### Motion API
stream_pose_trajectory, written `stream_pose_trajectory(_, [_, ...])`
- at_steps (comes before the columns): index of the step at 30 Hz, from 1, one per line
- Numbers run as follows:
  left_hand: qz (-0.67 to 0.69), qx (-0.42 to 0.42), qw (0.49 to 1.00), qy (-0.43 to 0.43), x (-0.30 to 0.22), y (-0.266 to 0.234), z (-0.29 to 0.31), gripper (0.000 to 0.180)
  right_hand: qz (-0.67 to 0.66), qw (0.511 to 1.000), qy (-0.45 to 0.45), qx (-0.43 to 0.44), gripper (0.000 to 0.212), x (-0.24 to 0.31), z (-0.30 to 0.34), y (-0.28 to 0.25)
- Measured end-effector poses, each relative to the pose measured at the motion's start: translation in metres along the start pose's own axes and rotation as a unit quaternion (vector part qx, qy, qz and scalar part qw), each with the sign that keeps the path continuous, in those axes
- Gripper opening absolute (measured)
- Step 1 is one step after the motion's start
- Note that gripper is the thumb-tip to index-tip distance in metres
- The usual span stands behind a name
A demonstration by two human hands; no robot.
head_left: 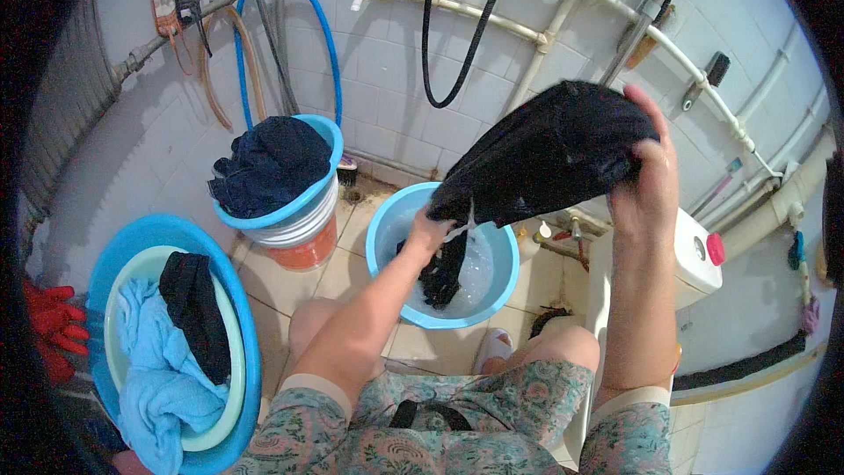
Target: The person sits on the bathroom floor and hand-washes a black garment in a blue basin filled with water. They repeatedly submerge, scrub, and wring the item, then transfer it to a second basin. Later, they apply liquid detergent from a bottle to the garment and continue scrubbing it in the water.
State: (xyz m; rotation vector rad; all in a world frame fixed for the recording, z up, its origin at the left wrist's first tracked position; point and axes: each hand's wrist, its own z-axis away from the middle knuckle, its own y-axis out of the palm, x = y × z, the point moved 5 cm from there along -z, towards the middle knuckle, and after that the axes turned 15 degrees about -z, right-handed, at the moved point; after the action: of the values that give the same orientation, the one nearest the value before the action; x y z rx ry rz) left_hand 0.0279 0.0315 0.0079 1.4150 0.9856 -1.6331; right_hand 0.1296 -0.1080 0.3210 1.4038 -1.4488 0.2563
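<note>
A wet black garment is stretched slantwise above a light blue basin of sudsy water. High on the right, my right hand grips one end of it, with thumb and fingers closed round the cloth. My left hand is closed on the lower end, just over the basin's rim. Below that hand, black cloth hangs or lies in the water; whether it is part of the same garment I cannot tell. The exact kind of garment does not show.
At left, a blue tub holds a pale green basin with a light blue towel and black cloth. Dark clothes fill a basin on a bucket. A white jug with a red cap stands right; red gloves hang left.
</note>
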Motion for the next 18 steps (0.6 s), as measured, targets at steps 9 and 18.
stream_pose_trajectory(9, [0.410, -0.087, 0.905, -0.067, 0.001, -0.044, -0.027, 0.025, 0.155, 0.937, 0.292, -0.110, 0.052, -0.157, 0.041, -0.207])
stream_pose_trajectory(18, [0.227, -0.001, 0.973, 0.050, -0.038, -0.009, 0.007, 0.038, 0.286, 0.913, 0.179, 0.229, 0.114, -0.231, 0.077, -0.127])
